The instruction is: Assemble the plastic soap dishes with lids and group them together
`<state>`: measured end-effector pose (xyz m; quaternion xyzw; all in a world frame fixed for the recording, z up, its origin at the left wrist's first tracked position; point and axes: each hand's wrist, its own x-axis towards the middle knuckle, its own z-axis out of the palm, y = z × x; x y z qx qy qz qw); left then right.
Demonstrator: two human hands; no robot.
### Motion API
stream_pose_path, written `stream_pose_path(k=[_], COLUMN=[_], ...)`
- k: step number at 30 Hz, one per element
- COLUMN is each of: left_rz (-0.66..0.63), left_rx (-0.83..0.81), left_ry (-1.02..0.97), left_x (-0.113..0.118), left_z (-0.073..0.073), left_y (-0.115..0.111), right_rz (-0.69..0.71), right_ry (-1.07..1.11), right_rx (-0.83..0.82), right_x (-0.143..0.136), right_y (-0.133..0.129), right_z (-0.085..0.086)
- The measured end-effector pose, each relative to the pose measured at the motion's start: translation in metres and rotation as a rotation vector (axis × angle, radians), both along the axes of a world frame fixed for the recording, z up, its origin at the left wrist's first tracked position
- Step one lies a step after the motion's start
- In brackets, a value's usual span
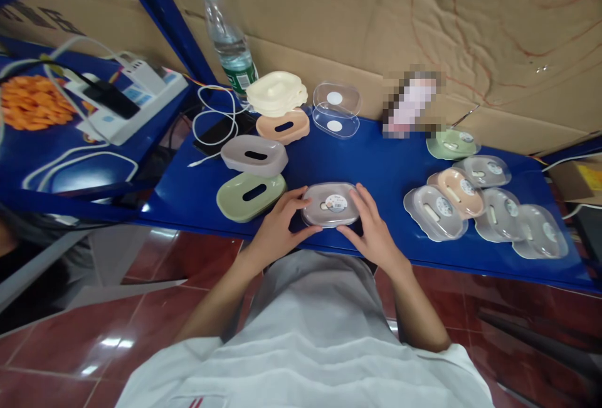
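A grey oval box with a clear lid and a round white label (330, 205) lies on the blue table (367, 154) near its front edge. My left hand (281, 223) grips its left end between thumb and fingers, and my right hand (371, 227) holds the right end the same way. Just left of my left hand is a green oval tray with a dark slot (235, 201). Behind it are a grey tray (235, 155) and a peach tray (296, 132). Cream oval pieces (275, 91) are stacked further back.
Two clear lids (347, 104) lie at the back. Several lidded, labelled boxes (463, 192) fill the right side. A water bottle (235, 57) stands behind a white cable (214, 143). Orange pieces (35, 104) and a power strip (126, 116) are at far left.
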<state>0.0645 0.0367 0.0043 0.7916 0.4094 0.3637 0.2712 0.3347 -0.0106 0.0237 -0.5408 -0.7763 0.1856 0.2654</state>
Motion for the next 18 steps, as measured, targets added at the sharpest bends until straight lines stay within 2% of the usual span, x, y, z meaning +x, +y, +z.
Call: stream_pose_path(k=[7, 12, 18], left_rz=[-0.025, -0.018, -0.018], left_rx=[-0.008, -0.03, -0.036], left_ry=[-0.016, 0.0, -0.002], left_x=[-0.001, -0.001, -0.001], left_z=[0.002, 0.003, 0.003], left_y=[0.0, -0.001, 0.0], right_rz=[0.013, 0.015, 0.048], right_ry=[0.199, 0.136, 0.097], right_rx=[0.006, -0.025, 0.012], right_x=[0.012, 0.012, 0.01], right_y=[0.007, 0.008, 0.005], right_z=[-0.005, -0.002, -0.002])
